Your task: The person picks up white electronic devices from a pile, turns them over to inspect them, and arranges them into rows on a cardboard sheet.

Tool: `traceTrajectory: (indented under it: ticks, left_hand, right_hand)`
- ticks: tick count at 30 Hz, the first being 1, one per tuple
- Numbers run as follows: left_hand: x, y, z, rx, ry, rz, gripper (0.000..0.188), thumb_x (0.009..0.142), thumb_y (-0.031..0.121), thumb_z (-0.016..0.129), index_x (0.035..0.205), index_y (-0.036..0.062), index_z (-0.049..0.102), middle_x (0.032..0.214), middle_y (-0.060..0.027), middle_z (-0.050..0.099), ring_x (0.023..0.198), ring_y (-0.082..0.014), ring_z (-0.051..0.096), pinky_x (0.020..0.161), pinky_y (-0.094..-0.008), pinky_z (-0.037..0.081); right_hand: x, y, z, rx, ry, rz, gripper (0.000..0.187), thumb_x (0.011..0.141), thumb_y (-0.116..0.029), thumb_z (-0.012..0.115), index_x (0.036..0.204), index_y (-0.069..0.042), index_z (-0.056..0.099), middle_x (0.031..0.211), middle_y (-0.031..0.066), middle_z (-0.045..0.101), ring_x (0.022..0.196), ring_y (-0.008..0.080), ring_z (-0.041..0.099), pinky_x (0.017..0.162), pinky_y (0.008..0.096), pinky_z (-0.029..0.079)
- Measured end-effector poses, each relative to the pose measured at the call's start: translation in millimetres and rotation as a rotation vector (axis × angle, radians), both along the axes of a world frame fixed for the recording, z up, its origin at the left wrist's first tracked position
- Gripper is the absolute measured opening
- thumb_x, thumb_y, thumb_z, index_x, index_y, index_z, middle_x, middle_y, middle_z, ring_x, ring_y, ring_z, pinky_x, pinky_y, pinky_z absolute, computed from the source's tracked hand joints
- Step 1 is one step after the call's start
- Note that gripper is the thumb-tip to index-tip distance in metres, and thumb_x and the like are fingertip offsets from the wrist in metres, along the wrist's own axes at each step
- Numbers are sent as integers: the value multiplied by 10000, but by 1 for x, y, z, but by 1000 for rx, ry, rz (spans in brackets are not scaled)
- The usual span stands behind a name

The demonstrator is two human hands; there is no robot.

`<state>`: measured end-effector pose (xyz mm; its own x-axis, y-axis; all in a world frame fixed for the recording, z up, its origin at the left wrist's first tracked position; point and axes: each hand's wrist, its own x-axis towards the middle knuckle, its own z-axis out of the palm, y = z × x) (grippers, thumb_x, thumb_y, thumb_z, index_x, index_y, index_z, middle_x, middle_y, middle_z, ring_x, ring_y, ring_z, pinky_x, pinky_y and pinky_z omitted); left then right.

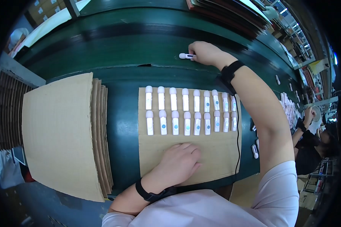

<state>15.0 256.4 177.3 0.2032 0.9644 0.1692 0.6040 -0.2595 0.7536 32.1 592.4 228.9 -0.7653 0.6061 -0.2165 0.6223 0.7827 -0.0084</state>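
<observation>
Over the far green surface, my right hand (205, 53) pinches a small white wand massager (186, 56); its rounded head points left. Palm down, my left hand (180, 162) rests on the bare lower part of a flat cardboard sheet (219, 151). Its fingers are loosely bent, with nothing seen in them. Two rows of similar massagers lie on the sheet above that hand, heads pointing away from me. One in the near row (163, 123) shows a round blue mark, as do several others. A black cord (238, 143) crosses the sheet's right side.
A stack of cardboard sheets (58, 134) stands at the left. Loose massagers (255, 151) lie beyond my right arm, near a large pile (288, 109). A co-worker (314, 147) is at the far right. Dark flat panels (231, 17) are stacked at the back.
</observation>
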Motion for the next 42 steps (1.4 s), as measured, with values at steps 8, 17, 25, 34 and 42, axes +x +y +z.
traceTrajectory:
  ticks: [8, 17, 25, 34, 42]
  left_hand:
    - [-1, 1, 4, -12, 40, -20, 230, 805, 201, 717, 965, 70, 618, 977, -70, 639, 960, -272, 615, 814, -391, 501]
    - [6, 1, 5, -87, 35, 22, 256, 816, 200, 706, 980, 29, 610, 961, -133, 624, 886, -323, 618, 757, -439, 499]
    - [6, 3, 13, 10, -338, 226, 403, 826, 107, 752, 1169, -3, 571, 1011, -136, 662, 945, -257, 659, 830, -358, 518]
    - [-2, -5, 21, 82, -315, 221, 313, 770, 28, 779, 1053, -5, 649, 973, -150, 685, 877, -281, 665, 783, -343, 519]
    - [-2, 0, 20, 80, -395, 219, 289, 764, -9, 768, 1028, -22, 651, 962, -147, 684, 857, -261, 659, 770, -326, 517]
  right_hand:
    - [53, -103, 21, -888, 873, -62, 173, 936, -74, 600, 1080, 20, 613, 958, 76, 663, 839, 113, 615, 757, 248, 524]
    - [148, -253, -12, -1186, 1277, -351, 220, 897, -14, 653, 1110, 21, 610, 994, 80, 642, 847, 112, 606, 748, 249, 507]
    - [169, -253, -45, -901, 1336, -268, 213, 863, 3, 687, 1069, 7, 628, 945, 69, 633, 828, 132, 615, 710, 257, 480]
    - [171, -245, -35, -660, 1248, -14, 249, 789, -2, 739, 1030, -4, 674, 890, 99, 651, 776, 225, 625, 677, 292, 476]
    - [164, -248, -40, -529, 1281, 40, 309, 759, -2, 765, 1052, -7, 668, 873, 103, 654, 752, 231, 626, 644, 305, 476]
